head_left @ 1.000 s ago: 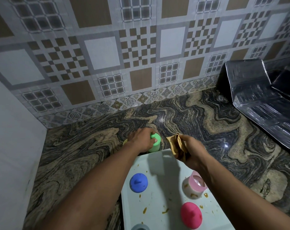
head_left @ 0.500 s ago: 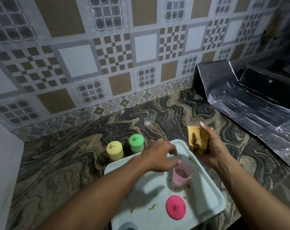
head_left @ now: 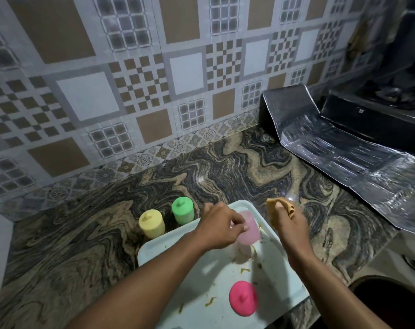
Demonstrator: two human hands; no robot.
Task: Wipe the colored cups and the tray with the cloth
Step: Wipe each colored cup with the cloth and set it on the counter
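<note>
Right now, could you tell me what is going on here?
A person is cleaning cups. Their left hand grips the pale pink cup above the white tray; the right hand holds the cloth beside it. The yellow cup and green cup stand on the counter beside the tray; the bright pink cup sits on the tray, which shows food smears.

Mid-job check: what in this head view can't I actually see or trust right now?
- Pale pink cup: motion-blurred and partly behind the left hand; its inside cannot be judged.
- Cloth: bunched in the right hand; only its top shows.
- Tray: near end cut off by the bottom edge; both forearms cover part.
- Stove: too dark for detail.
</note>
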